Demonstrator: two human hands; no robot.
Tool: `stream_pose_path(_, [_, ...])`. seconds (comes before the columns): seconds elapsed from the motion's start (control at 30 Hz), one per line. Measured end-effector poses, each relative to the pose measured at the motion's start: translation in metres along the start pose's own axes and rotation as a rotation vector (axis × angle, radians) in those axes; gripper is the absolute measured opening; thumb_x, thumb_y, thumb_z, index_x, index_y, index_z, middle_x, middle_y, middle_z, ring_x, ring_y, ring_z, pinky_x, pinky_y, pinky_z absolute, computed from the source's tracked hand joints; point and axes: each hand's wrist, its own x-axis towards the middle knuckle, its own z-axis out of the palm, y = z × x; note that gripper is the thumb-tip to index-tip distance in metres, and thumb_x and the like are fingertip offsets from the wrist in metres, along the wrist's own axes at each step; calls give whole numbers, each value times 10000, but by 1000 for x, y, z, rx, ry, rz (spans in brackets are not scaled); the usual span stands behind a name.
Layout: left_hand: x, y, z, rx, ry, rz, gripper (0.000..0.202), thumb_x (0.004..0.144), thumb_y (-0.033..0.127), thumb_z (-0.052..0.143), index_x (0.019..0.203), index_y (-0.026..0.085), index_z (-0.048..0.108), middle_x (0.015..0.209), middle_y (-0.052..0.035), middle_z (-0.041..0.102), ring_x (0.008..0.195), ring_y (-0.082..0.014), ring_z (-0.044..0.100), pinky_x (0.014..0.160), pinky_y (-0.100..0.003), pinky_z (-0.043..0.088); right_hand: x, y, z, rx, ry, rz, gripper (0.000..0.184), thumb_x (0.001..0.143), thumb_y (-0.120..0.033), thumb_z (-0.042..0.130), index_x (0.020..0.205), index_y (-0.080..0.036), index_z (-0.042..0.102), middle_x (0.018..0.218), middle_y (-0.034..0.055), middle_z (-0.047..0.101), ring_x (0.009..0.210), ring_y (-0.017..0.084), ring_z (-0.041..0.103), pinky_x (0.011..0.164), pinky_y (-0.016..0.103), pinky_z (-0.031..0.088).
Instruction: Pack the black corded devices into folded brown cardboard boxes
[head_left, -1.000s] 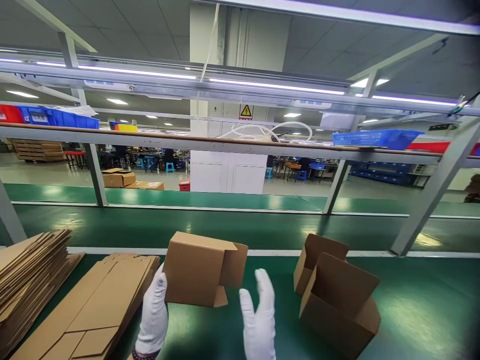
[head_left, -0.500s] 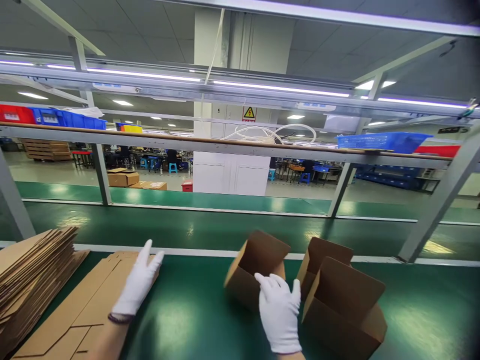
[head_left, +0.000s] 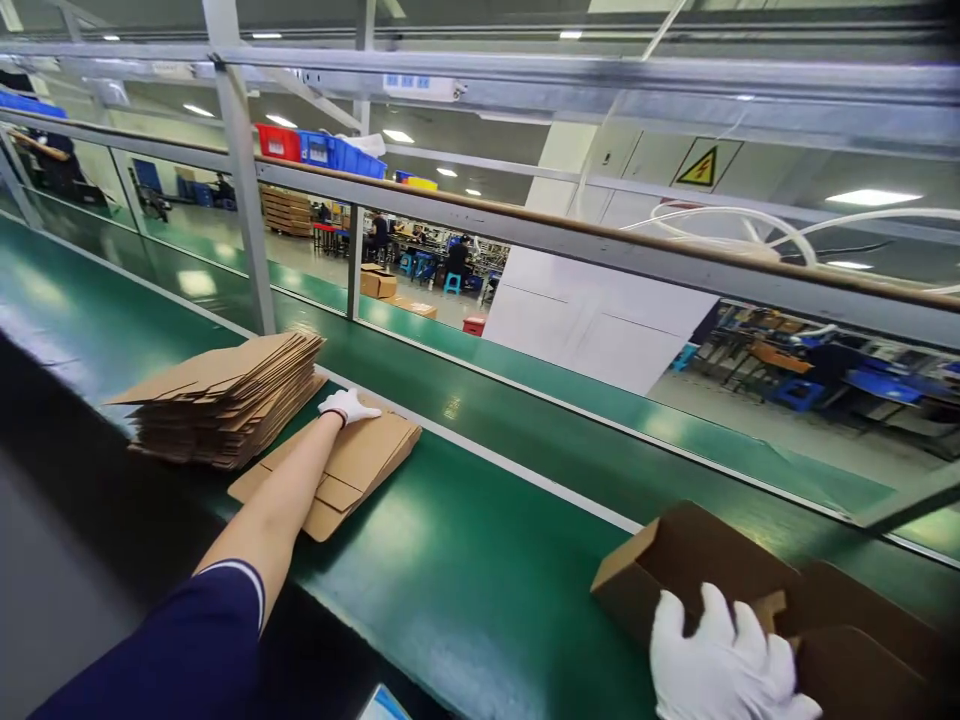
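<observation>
My left hand, in a white glove, reaches far out to the left and rests with fingers stretched on the far end of a small pile of flat cardboard blanks on the green belt. My right hand, also gloved, lies with spread fingers against the near side of a folded-up brown carton at the lower right. That carton stands open, tilted away from me. More brown cartons sit right beside it, partly cut off by the frame edge.
A taller stack of flat blanks lies left of the small pile. The green conveyor belt runs diagonally, with a second belt behind it. Grey metal uprights and a shelf rail cross above. People sit at benches far behind.
My head has turned left, shifting the view. My left hand has gone further out onto the flat blanks. My right hand has stayed against the folded carton, now beside the others.
</observation>
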Motion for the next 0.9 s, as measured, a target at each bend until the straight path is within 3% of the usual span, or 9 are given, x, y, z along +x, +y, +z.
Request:
stream_pose_path(0.13, [-5,7,-3,21,20,-91,992,542,718,672,1247,41,499,1261,-317,532,1116,-430,560,866,-486,469,7,-14,-22,-4,26,-36,502,845,-421,523,1238,-118,595,1169,226,610,1064,442,545,769,533,410])
stream_pose_path(0.3, [-25,33,-40,37,168,-3,809,691,645,605,1186,13,499,1160,-289,593,1089,-397,575,881,-450,459,12,-33,-37,137,13,-11,568,872,-450,474,1243,-29,564,1135,256,596,1109,429,524,878,531,424])
stream_pose_path(0.4, [-53,76,-65,11,280,160,702,766,622,531,1170,50,488,1152,-251,594,1091,-402,564,888,-469,450,-1,-65,-40,381,32,44,561,892,-449,493,1269,-36,536,1228,249,549,1199,383,478,1017,509,366])
stream_pose_path(0.47, [-81,115,-73,-37,384,329,651,773,646,511,1117,94,510,1083,-209,619,1017,-393,595,843,-469,473,-10,-95,-37,605,-68,130,585,911,-451,496,1371,-93,442,1335,208,492,1253,337,450,1055,496,347])
stream_pose_path(0.57, [-134,172,-71,-163,536,669,603,816,647,463,1101,119,527,1035,-180,625,1017,-375,596,878,-469,468,-12,-136,-31,950,-273,158,732,899,-474,536,1491,-172,228,1510,149,296,1373,301,312,1119,496,271])
stream_pose_path(0.63, [-170,200,-62,-311,576,844,617,837,631,443,1144,103,529,1138,-206,602,1129,-379,547,981,-480,420,-8,-151,-29,1144,-323,212,784,892,-489,553,1512,-226,150,1555,112,202,1402,284,257,1134,481,255])
stream_pose_path(0.7, [-200,218,-51,-537,486,982,611,860,611,406,1177,107,546,1248,-193,578,1216,-349,505,1066,-458,369,-3,-154,-30,1297,-294,297,748,911,-504,515,1512,-258,143,1564,91,183,1406,270,252,1129,464,276])
stream_pose_path(0.83, [-239,225,-34,-948,-178,1103,460,898,530,383,1096,208,644,1178,-63,670,1101,-254,612,1043,-388,437,7,-133,-28,1284,-93,443,616,935,-507,459,1458,-229,293,1533,96,260,1401,264,258,1146,462,225])
stream_pose_path(0.9, [-251,220,-25,-1071,-379,1118,379,869,508,471,1055,241,664,1158,-38,683,1067,-253,630,1030,-384,453,11,-120,-27,1194,7,480,545,916,-508,493,1365,-208,417,1511,102,290,1394,269,257,1157,462,171])
